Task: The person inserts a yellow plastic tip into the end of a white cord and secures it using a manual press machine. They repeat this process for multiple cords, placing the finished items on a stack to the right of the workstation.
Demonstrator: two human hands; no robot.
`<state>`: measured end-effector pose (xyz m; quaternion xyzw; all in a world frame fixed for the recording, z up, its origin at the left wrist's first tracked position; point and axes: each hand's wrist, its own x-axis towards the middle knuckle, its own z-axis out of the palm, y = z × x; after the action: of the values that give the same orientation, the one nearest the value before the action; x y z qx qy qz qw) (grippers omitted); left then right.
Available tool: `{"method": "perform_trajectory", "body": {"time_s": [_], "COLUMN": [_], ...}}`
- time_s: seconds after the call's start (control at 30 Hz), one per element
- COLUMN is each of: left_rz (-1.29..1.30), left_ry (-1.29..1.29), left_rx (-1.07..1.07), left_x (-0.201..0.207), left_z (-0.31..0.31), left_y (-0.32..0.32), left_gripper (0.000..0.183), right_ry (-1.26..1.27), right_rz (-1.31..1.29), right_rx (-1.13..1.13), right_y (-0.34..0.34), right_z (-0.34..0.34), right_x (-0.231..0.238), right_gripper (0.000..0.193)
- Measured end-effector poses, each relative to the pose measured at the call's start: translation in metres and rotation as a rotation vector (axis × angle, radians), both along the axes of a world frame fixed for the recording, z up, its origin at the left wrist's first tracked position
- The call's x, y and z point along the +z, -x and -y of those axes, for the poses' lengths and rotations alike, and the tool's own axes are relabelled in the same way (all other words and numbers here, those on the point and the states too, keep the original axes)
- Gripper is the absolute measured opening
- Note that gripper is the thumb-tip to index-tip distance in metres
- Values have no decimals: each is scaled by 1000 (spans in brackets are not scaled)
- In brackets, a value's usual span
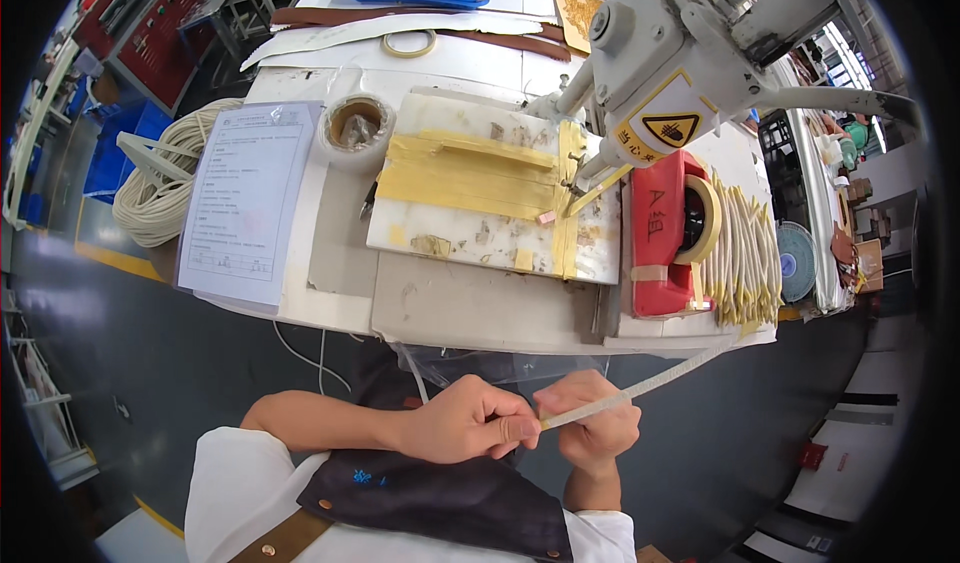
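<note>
"What's in the bare left hand [465,418]?"
"A long, off-white, yellow-ended cord [670,376], crossing the bare right hand [600,431]."
"And beside the red plastic tape dispenser [653,238]?"
"Slim, yellow-tipped, cream-coloured strips [742,248], lined up."

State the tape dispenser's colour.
The tape dispenser is red, best seen in the head view.

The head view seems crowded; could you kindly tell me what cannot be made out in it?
- Head view: part of the white strip, covered by the left hand.
- Head view: right side of the coil, behind the paper.
- Head view: top of the gray machine, cut off by the picture's edge.
</note>
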<state>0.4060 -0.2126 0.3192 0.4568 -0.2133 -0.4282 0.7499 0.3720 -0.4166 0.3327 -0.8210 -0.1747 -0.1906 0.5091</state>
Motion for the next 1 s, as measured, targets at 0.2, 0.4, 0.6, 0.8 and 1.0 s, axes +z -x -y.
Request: {"method": "perform_trajectory", "body": {"time_s": [0.2,0.4,0.6,0.8,1.0], "left_rz": [-628,-230,1346,1553,1137], "left_ry": [137,-153,-288,-315,-364], "left_rx": [-438,-121,621,626,343], "left_x": [-14,15,3,3,5], "left_z": [1,-2,1,-2,-2], "left_y": [-12,-9,-3,-7,-5], "left_gripper": [36,31,29,37,21], "right_ry": [-175,-625,-846,-534,-187], "right_rz": [-52,-284,-633,-631,-416], "right_rx": [59,-48,155,8,-58], "right_y": [8,0,30,28,19], "right_z": [4,-2,7,0,6], "right_x": [-17,-13,-3,4,9], "right_gripper": [72,77,35,25,13]}}
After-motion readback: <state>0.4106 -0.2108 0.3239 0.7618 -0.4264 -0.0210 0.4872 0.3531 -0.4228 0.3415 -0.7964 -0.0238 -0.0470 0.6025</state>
